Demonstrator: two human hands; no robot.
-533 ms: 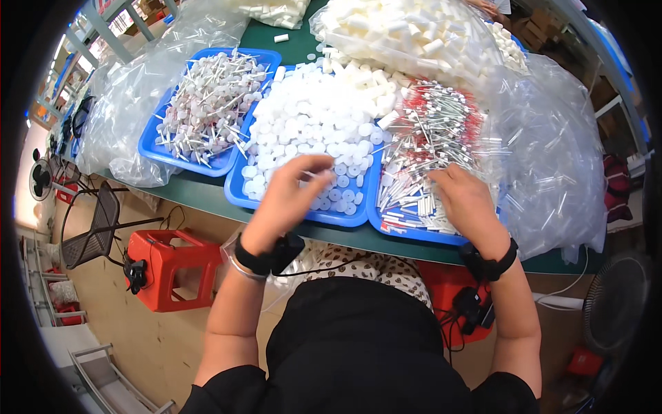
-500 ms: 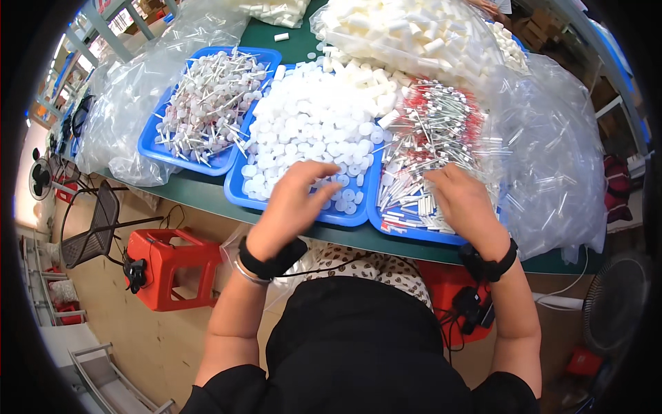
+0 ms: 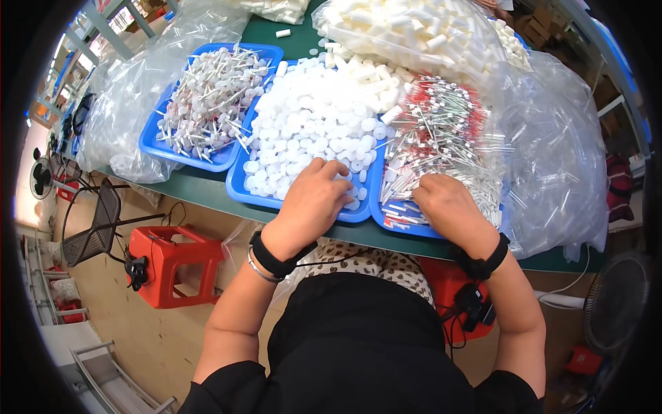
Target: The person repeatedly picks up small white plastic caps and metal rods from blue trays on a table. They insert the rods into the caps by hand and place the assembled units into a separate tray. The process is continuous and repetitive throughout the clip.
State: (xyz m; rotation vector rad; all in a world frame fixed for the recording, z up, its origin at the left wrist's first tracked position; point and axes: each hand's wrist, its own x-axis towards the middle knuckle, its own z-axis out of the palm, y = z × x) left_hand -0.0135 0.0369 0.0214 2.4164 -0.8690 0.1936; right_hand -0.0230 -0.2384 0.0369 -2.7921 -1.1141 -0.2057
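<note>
My left hand (image 3: 314,201) is over the near part of the middle blue tray (image 3: 238,188), its fingers curled down among small white translucent round caps (image 3: 303,131). What its fingertips hold, if anything, is hidden. To its right, my right hand (image 3: 448,210) reaches into the right-hand blue tray (image 3: 436,232). That tray is heaped with thin white and silvery sticks (image 3: 441,131), some with red parts. The right fingers are bent together and point down into the sticks; the hand covers whatever lies between them. Black bands circle both wrists.
A third blue tray (image 3: 153,143) at the left holds pin-like pieces with round caps (image 3: 207,103). Behind sits a clear bag of white cylinders (image 3: 414,34). Large plastic bags (image 3: 552,159) flank the trays on the green table (image 3: 207,196). A red stool (image 3: 176,265) stands below left.
My left hand has moved slightly right, and its spread thumb and finger have curled in. My right hand has shifted left and a little nearer, over the sticks.
</note>
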